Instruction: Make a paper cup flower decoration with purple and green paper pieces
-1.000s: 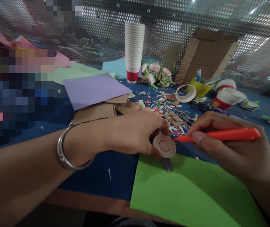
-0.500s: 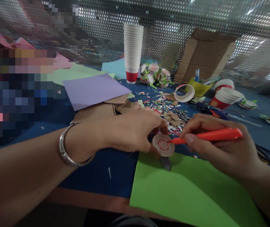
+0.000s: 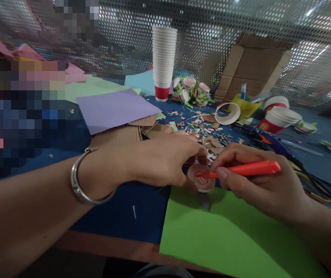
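Note:
My left hand (image 3: 165, 160), with a silver bangle at the wrist, pinches the rim of a small round paper cup base (image 3: 193, 184). Its pale face bears a red circle filled with stripes, and a purple paper tab sticks out below it. In my right hand (image 3: 258, 177) is a red-orange marker (image 3: 249, 169), held like a pen, its tip on the striped circle. Under both hands' near side lies a bright green sheet of paper (image 3: 212, 231). The fingertips of my left hand are partly hidden behind the cup base.
Paper scraps (image 3: 194, 123) litter the blue table behind my hands. A tall stack of paper cups (image 3: 164, 58), finished-looking small cup pieces (image 3: 190, 90), a purple sheet (image 3: 116, 110) and cardboard (image 3: 119, 137) stand or lie around. At right are a cut cup ring (image 3: 227, 114), more cups (image 3: 278, 119) and cables (image 3: 322, 185).
My right hand has moved left, carrying the marker tip from the circle's right edge into its striped middle. My left hand holds the cup base in nearly the same place.

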### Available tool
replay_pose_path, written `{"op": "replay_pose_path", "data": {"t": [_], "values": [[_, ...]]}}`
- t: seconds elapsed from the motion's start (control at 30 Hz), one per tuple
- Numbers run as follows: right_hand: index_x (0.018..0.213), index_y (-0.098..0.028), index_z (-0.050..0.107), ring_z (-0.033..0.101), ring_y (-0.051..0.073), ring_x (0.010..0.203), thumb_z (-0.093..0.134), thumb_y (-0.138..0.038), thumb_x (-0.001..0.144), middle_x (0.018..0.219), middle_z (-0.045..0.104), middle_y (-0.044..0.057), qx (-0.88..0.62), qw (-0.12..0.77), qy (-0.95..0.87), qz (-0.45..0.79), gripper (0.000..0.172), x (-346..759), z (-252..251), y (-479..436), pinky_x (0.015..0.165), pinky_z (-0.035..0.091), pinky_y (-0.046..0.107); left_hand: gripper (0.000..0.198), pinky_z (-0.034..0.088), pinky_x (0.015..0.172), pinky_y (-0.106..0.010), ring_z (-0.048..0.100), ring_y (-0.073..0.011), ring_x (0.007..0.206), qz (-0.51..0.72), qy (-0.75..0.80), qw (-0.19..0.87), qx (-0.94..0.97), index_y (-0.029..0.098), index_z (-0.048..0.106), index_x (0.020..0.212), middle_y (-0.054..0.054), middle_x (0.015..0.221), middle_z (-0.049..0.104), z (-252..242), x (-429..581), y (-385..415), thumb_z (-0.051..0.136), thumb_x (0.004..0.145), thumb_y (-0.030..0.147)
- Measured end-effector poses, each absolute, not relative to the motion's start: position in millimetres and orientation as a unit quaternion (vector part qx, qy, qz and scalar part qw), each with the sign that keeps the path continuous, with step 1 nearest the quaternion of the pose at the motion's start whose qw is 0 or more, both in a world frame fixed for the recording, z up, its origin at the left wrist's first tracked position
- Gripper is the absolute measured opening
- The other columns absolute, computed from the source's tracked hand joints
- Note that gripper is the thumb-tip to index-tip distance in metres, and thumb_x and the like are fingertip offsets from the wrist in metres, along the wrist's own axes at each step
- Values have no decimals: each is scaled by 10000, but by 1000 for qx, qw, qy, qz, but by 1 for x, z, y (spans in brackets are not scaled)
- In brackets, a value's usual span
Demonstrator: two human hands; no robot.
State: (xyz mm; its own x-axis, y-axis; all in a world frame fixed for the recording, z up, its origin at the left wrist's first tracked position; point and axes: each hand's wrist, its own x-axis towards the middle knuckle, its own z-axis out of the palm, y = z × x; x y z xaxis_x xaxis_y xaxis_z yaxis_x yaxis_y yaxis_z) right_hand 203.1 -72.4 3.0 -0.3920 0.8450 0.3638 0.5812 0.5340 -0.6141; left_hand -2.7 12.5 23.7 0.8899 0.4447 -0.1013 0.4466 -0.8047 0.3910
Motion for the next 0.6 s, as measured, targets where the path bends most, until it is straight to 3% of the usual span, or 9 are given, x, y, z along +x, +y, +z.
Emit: {"op": "replay_pose_path", "data": {"t": [0.37,0.6], "values": [[852,-223,655,572,76,594,617,-232,948,731,649,-51,-443,328,-811,195,104,202,1,-71,544,431,225,332,326,732,-348,602,-218,866,9,225,206,952,233,713,1033,-4,925,710,23,-4,12,784,764,414],[842,-226,645,563,76,575,610,-179,930,706,633,-58,-455,325,-808,185,105,208,1,-70,531,430,224,409,364,723,-315,613,-220,908,8,224,197,954,218,699,1105,-27,1013,719,24,-4,12,792,757,413]]}}
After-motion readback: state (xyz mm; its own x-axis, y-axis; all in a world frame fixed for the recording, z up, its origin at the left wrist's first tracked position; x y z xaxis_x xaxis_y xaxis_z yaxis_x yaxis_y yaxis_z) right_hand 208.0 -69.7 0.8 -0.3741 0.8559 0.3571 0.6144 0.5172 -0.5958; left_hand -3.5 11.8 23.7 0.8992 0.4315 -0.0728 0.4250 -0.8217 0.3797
